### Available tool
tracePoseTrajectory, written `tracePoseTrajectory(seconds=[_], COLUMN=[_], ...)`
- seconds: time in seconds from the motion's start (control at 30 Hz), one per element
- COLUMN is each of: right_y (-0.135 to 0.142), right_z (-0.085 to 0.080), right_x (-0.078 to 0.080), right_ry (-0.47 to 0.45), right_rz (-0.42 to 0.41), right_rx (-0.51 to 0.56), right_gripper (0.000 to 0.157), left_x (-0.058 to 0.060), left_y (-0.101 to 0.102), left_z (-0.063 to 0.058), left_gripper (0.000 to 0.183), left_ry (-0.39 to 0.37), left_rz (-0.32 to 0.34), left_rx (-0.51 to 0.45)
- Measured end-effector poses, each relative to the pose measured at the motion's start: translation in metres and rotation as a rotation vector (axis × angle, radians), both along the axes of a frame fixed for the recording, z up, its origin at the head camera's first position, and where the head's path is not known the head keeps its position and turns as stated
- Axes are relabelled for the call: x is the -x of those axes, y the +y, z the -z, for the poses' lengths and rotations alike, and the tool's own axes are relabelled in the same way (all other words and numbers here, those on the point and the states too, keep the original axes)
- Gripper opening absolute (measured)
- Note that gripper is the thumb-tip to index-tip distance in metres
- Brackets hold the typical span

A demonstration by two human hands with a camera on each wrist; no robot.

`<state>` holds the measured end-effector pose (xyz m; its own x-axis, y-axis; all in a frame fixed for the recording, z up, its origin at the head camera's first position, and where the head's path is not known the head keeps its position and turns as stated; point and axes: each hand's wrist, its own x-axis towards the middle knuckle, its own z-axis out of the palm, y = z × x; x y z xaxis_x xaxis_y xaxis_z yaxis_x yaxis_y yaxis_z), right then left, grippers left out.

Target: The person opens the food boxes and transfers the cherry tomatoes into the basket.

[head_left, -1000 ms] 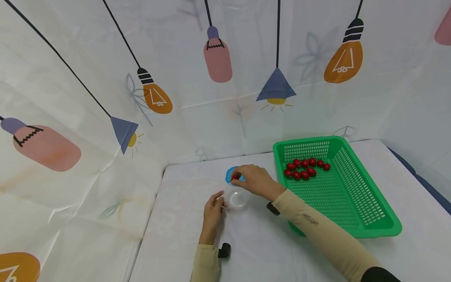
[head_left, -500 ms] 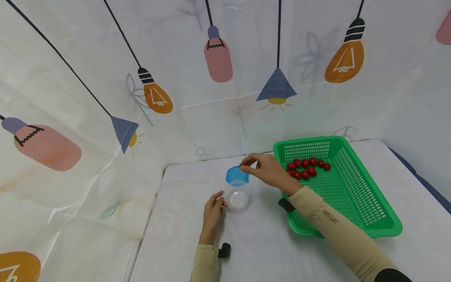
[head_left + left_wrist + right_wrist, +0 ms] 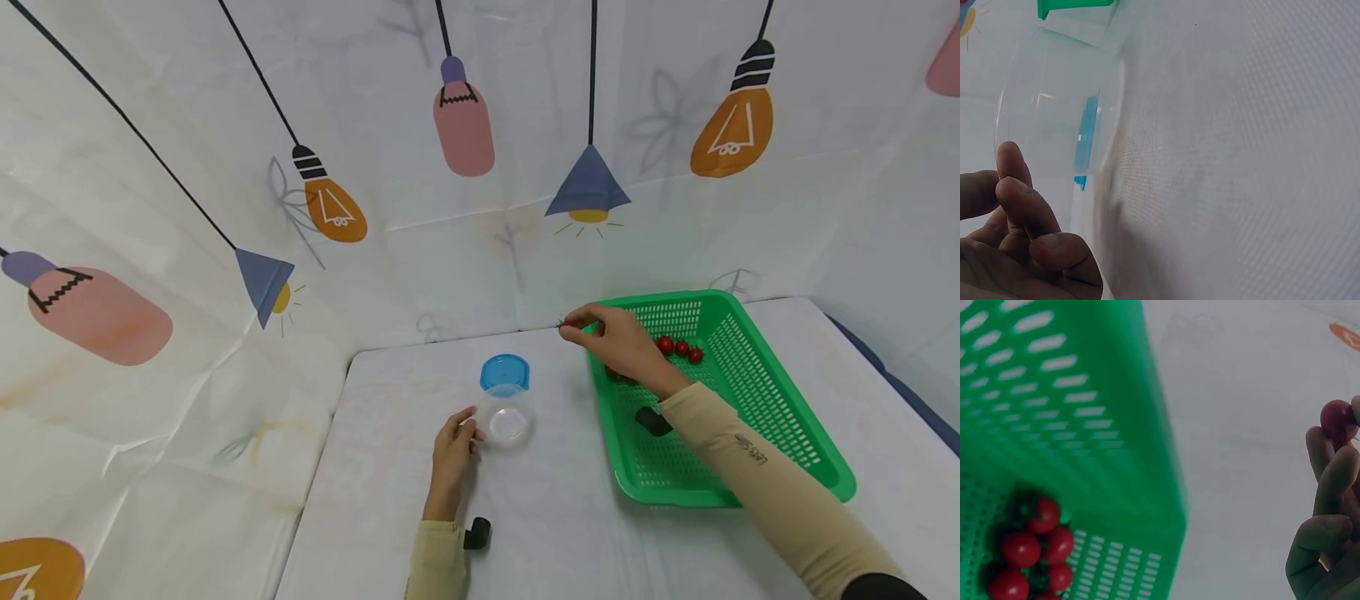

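My right hand (image 3: 618, 337) pinches a cherry tomato (image 3: 1337, 420) between thumb and fingertips, above the left rim of the green basket (image 3: 795, 400). The tomato's green stem sticks out past the fingertips in the head view. Inside the basket lie several more cherry tomatoes (image 3: 1020, 549), partly hidden by this hand in the head view. My left hand (image 3: 452, 450) holds the side of a clear plastic container (image 3: 508, 423) on the table, its fingertips at the rim in the left wrist view. I see no tomato in the container.
A blue lid (image 3: 505, 372) lies just behind the clear container on the white-covered table (image 3: 375, 500). Behind the table hangs a white cloth (image 3: 420, 275) printed with lamps. The basket takes up the table's right side.
My right hand has moved right and back, from over the container and lid to the basket's left rim, with the cherry tomato still pinched. The left hand and container have stayed put.
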<state>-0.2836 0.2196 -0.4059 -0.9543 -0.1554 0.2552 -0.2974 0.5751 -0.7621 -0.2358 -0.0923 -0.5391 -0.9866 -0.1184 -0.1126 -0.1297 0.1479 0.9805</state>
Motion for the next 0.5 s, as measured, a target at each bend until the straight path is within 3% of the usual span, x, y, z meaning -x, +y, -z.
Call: tracePoseTrajectory(seconds=[0.3,0.5], right_y=[0.047,0.074], right_z=[0.01,0.02], right_x=[0.002,0.002], right_ry=[-0.037,0.001], right_rz=[0.07,0.149], right_rx=[-0.078,-0.159], right_gripper=[0.039,0.041], left_x=[0.001,0.002], left_y=[0.0,0.0], left_z=[0.0,0.001], left_gripper=[0.032,0.033], left_ry=[-0.008,-0.006], left_rz=[0.006,0.006], left_rx=[0.001,0.001])
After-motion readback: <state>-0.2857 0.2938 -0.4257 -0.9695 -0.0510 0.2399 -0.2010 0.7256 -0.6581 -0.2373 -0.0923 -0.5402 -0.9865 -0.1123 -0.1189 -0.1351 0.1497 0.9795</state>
